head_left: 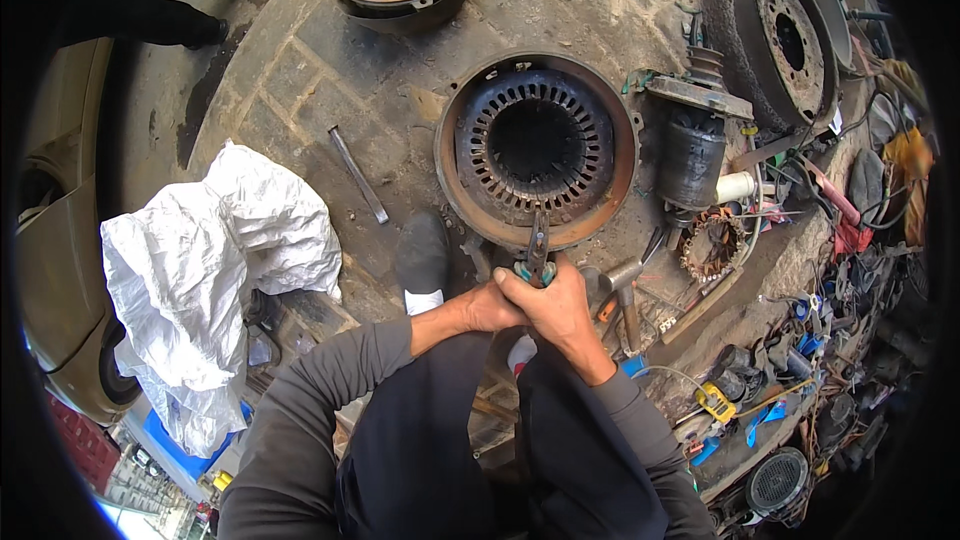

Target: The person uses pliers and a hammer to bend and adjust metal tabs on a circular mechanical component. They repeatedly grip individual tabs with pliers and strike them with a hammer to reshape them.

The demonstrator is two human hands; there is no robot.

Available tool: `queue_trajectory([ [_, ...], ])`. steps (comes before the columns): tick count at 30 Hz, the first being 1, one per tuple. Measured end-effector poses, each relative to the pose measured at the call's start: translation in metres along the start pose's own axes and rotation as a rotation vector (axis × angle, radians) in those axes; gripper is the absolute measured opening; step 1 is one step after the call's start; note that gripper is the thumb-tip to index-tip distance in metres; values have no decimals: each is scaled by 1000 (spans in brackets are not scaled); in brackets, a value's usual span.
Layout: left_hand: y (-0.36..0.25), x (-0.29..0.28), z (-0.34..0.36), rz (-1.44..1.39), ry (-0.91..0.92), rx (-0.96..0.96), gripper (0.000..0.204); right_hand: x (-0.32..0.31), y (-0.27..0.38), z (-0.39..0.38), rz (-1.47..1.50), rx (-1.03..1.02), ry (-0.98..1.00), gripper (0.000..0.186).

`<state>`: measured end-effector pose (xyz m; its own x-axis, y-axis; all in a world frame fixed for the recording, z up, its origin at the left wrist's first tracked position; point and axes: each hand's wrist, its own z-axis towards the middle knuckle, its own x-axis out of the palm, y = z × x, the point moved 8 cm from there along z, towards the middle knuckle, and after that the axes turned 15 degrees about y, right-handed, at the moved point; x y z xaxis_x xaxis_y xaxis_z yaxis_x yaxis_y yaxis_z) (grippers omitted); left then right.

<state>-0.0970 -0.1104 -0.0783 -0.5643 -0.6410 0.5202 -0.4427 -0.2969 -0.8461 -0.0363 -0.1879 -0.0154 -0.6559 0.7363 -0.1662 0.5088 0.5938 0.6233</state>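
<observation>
Both my hands are closed together around a pair of pliers with green on the handles. My right hand wraps the handles, and my left hand presses against it from the left; its fingertips are mostly hidden. The plier jaws reach over the near rim of a round rusty motor housing to the slotted stator core inside it. What the jaws pinch, if anything, is too small to tell. A hammer lies just right of my right hand.
A metal bar and a white sack lie to the left. At the far side sits another round housing. A dark rotor, a copper-wound ring, a large drum and scattered parts crowd the right.
</observation>
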Motion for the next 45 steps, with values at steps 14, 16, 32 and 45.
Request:
queue_trajectory([
  [14,-21,8,-2,-233,-51,7,31,-4,5,-3,80,6,18,78],
  [16,-15,18,1,-490,-15,-64,32,-10,8,-5,16,11,12,79],
  [32,-6,-4,12,94,92,131,23,-1,2,-1,-41,-188,-149,60],
  [45,-12,13,-7,-428,216,-96,32,1,5,-6,-78,12,98,86],
])
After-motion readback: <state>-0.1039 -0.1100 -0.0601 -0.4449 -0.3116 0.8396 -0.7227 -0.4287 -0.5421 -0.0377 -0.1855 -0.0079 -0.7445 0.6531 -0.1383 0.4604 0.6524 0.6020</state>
